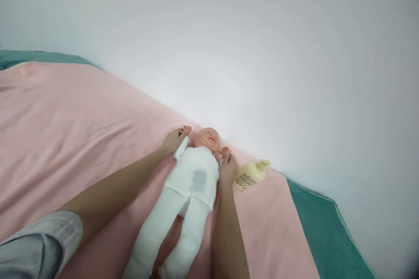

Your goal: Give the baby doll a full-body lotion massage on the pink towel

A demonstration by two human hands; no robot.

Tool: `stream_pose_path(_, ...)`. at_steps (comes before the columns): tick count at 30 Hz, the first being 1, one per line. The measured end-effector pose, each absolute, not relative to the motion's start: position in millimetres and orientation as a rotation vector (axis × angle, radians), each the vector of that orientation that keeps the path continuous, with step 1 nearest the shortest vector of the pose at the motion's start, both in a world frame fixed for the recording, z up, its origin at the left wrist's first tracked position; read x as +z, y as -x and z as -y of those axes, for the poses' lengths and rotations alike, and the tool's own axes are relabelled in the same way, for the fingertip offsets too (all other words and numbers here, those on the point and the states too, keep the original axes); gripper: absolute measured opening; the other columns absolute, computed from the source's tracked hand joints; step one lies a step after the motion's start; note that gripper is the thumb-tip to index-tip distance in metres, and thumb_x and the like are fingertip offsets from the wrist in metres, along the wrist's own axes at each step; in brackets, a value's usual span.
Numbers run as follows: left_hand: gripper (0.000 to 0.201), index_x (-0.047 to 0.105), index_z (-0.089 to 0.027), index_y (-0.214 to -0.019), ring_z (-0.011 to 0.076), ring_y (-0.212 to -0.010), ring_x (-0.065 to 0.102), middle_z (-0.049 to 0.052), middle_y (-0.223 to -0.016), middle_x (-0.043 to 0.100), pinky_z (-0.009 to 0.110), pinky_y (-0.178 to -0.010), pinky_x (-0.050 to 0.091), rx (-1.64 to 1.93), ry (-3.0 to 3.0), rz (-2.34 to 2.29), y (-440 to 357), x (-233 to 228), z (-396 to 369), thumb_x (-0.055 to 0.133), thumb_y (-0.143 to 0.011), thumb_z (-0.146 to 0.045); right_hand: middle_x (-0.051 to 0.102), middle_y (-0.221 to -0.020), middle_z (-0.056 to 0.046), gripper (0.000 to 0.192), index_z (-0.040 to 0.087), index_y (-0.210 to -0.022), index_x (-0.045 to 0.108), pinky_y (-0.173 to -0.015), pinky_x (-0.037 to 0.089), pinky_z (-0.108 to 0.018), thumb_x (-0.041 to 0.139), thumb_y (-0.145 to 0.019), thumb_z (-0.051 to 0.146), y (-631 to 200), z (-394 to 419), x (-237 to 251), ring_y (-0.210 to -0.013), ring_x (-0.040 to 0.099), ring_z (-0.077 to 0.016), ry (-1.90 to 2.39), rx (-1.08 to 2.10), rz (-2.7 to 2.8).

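Observation:
A baby doll (193, 170) in a white long-sleeved top and white trousers lies on its back, its head toward the wall. The doll's arms are bent up beside its head. My left hand (173, 141) is closed around the doll's raised arm on the left, just below its small hand (187, 130). On the other side my right hand (228, 167) grips the other arm near the doll's hand (224, 152). My fingers are partly hidden behind the sleeves. A dark rectangular patch shows on the front of the top.
A pale yellow pump bottle (250, 175) with printed text leans tilted just right of my right hand. Beneath everything lies a pink sheet (81, 126), wrinkled at the left, over a green cover (317, 213). The white wall (209, 43) borders the far edge.

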State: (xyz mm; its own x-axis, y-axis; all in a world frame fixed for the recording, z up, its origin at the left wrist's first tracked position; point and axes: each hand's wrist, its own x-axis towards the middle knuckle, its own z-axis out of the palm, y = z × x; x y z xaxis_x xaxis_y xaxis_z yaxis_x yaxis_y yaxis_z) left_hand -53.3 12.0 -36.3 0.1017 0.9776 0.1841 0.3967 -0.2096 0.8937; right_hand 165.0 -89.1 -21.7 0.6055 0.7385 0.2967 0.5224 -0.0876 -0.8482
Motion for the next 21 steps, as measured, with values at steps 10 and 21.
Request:
stream_pose_path(10, 0.049, 0.052, -0.020, -0.130, 0.0255, -0.104, 0.058, 0.009, -0.111, 0.066, 0.036, -0.086, 0.045, 1.508, -1.714, -1.231, 60, -18, 40, 0.051, -0.087, -0.045, 0.059, -0.120, -0.018, 0.052, 0.010, -0.127, 0.052, -0.097, 0.040, -0.043, 0.043, -0.093, 0.048, -141, 130, -26, -0.115, 0.052, -0.0263, 1.544, -0.244, 1.136)
stream_pose_path(21, 0.056, 0.048, -0.025, -0.130, 0.0266, -0.110, 0.059, 0.006, -0.115, 0.066, 0.039, -0.091, 0.045, 1.500, -1.592, -1.355, 103, -21, 120, 0.062, -0.080, -0.044, 0.057, -0.128, -0.012, 0.047, 0.017, -0.126, 0.051, -0.098, 0.043, -0.036, 0.058, -0.086, 0.039, -108, 211, -31, -0.116, 0.055, -0.0220, 1.478, 0.031, 1.030)
